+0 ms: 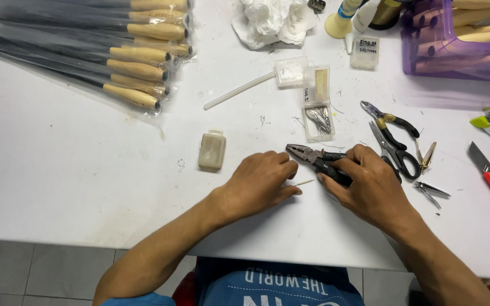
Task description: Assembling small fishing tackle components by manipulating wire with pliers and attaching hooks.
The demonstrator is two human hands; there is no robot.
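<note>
From the head view, the right hand [372,184] grips the pliers [316,158], nose pointing left, while the left hand's [262,181] fingers [290,190] pinch a thin pale stick [303,182] (long axis left-right) low over the tabletop [86,170], just below the plier nose.

Dull metal pliers [307,153], matt white table [75,170], pale wooden handles [137,71]
</note>
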